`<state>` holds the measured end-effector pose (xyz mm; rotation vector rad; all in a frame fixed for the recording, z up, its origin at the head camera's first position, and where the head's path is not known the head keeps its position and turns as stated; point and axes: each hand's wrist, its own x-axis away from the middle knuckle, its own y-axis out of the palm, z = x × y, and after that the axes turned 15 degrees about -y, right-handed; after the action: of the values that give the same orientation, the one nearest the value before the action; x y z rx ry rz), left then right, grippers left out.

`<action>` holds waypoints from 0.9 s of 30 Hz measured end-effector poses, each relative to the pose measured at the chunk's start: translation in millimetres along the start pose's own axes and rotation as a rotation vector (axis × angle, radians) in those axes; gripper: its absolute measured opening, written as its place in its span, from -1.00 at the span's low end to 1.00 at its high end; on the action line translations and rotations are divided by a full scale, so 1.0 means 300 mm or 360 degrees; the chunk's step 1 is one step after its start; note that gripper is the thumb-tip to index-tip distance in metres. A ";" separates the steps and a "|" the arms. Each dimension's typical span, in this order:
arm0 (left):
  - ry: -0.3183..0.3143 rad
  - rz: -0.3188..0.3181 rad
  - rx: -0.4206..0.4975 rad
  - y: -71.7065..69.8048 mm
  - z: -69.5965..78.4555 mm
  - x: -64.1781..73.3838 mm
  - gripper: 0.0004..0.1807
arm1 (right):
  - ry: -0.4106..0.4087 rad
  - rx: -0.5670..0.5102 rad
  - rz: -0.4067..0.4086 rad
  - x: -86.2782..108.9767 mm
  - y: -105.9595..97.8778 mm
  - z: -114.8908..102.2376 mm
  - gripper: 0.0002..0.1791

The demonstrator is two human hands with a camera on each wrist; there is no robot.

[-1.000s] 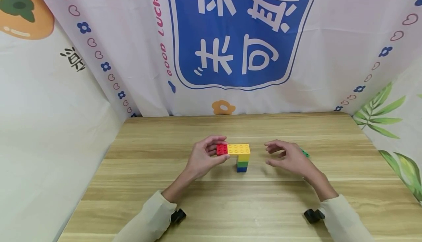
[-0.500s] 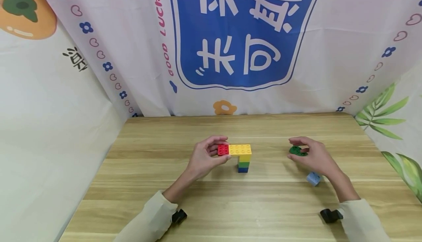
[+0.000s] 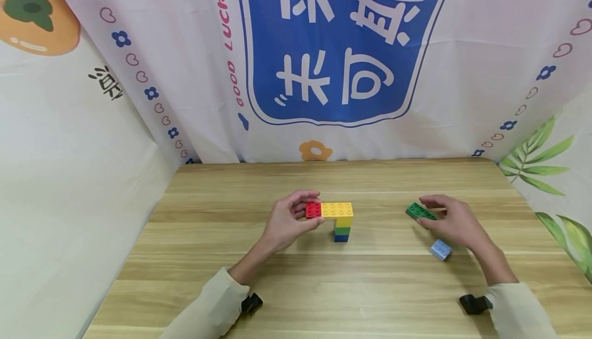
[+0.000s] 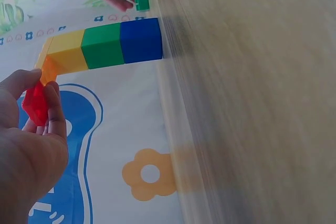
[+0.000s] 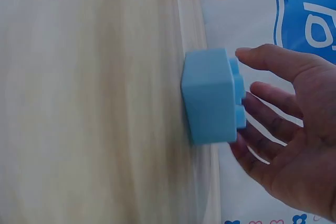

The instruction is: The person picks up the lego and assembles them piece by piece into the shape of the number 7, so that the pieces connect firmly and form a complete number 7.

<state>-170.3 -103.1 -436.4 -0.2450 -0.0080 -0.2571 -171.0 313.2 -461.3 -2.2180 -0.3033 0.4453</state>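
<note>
My left hand (image 3: 288, 219) pinches a red brick (image 3: 313, 210) between thumb and fingers. That brick is level with a long yellow brick (image 3: 336, 209), end to end. The yellow one rests on a small upright stack: yellow, then a green brick (image 4: 103, 45), with a dark blue brick (image 4: 140, 40) at the bottom on the table. To the right, my right hand (image 3: 450, 221) hovers over the right end of a long green brick (image 3: 420, 211), thumb and fingers apart with nothing between them. A light blue brick (image 5: 210, 98) lies on the table just below that hand.
A wooden table (image 3: 287, 298) carries all the bricks. Behind it hangs a printed cloth (image 3: 259, 144) that meets the table's back edge. Black straps (image 3: 475, 304) show at both sleeve cuffs.
My right hand has moved right, away from the stack, to over the green brick, and the light blue brick has come into sight. The left hand stays on the red brick.
</note>
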 end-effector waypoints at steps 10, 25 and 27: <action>-0.0019 -0.0006 0.0024 -0.003 0.005 0.003 -0.42 | 0.0043 0.0026 -0.0121 0.008 -0.006 0.018 -0.32; -0.0016 -0.0006 0.0011 -0.002 0.003 0.001 -0.42 | 0.0086 0.0037 -0.0154 0.013 -0.008 0.031 -0.38; -0.0017 -0.0003 0.0010 -0.002 0.002 0.001 -0.42 | 0.0072 0.0034 -0.0145 0.012 -0.008 0.029 -0.41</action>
<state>-170.1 -103.6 -435.7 -0.2400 -0.0193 -0.2576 -171.6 322.0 -465.5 -2.1805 -0.3717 0.3470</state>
